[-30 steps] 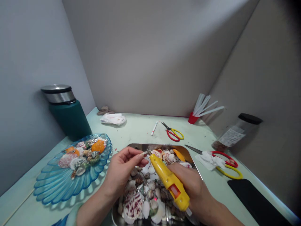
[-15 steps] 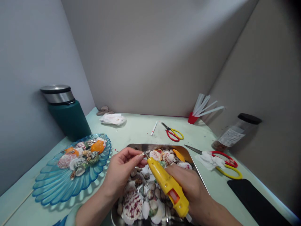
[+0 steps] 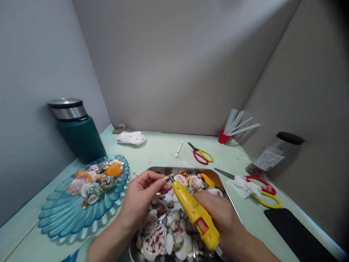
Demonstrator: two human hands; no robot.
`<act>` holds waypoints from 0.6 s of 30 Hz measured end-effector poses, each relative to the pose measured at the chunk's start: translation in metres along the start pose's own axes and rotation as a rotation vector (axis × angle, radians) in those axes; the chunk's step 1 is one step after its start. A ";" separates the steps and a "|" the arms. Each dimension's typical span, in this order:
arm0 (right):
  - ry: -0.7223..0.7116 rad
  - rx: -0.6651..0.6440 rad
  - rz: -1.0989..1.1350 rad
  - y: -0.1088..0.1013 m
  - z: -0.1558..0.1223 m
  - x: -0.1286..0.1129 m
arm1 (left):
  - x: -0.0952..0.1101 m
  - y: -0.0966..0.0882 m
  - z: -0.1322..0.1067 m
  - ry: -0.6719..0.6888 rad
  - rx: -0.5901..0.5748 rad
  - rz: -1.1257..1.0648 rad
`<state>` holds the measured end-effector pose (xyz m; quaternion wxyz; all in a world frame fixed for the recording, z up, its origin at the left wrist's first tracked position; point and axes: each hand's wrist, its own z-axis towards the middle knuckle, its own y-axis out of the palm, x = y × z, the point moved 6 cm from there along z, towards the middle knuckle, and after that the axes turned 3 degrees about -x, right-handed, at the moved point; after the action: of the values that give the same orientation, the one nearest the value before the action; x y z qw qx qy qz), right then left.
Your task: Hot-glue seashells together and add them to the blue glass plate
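Observation:
In my right hand (image 3: 218, 211) is a yellow hot glue gun (image 3: 195, 214), its metal nozzle pointing up and left. The fingertips of my left hand (image 3: 145, 189) are pinched together right at the nozzle; what they hold is tiny and mostly hidden, so I cannot make it out. Both hands are above a metal tray (image 3: 227, 189) full of shells, among them a large purple-speckled scallop shell (image 3: 154, 240). To the left, a blue shell-shaped glass dish (image 3: 68, 216) carries a cluster of shells, with an orange shell (image 3: 113, 169) on its far side.
A green flask (image 3: 79, 138) stands behind the dish. Beyond the tray lie small scissors (image 3: 200, 153) and a white stick (image 3: 179, 149). On the right are larger scissors (image 3: 261, 191) with tissue, a black phone-like slab (image 3: 294, 233), a jar (image 3: 269, 156) and a red cup (image 3: 224, 137) of glue sticks.
Almost nothing differs. The glue gun has shifted very slightly right, its nozzle still at my left fingertips.

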<state>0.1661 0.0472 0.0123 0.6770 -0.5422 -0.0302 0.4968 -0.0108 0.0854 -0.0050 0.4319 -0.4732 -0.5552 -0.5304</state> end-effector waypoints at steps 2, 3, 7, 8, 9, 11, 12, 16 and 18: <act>-0.001 0.012 0.001 -0.001 0.000 0.000 | 0.000 0.000 0.000 -0.003 0.006 0.004; -0.003 0.019 0.004 -0.001 0.000 0.000 | 0.000 0.000 -0.001 -0.004 0.007 0.006; -0.007 0.050 0.002 -0.002 -0.001 0.001 | 0.001 -0.001 -0.001 -0.001 0.013 0.005; -0.003 0.053 -0.001 -0.002 -0.001 0.001 | 0.000 -0.001 -0.001 0.000 0.013 0.005; 0.003 0.052 -0.005 -0.002 -0.001 0.002 | 0.000 -0.001 -0.001 0.000 0.012 0.005; 0.014 0.048 -0.011 -0.002 -0.001 0.004 | 0.000 -0.001 -0.001 -0.002 0.009 0.009; 0.017 0.049 -0.013 -0.002 -0.002 0.004 | 0.000 -0.001 -0.001 -0.001 0.007 0.010; 0.031 0.049 -0.012 -0.001 -0.003 0.007 | 0.000 -0.001 -0.001 -0.001 0.007 0.007; 0.029 0.046 -0.015 -0.001 -0.004 0.007 | 0.000 -0.001 -0.001 -0.004 0.011 0.005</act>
<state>0.1723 0.0495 0.0076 0.6935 -0.5333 -0.0130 0.4842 -0.0118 0.0848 -0.0053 0.4348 -0.4731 -0.5578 -0.5253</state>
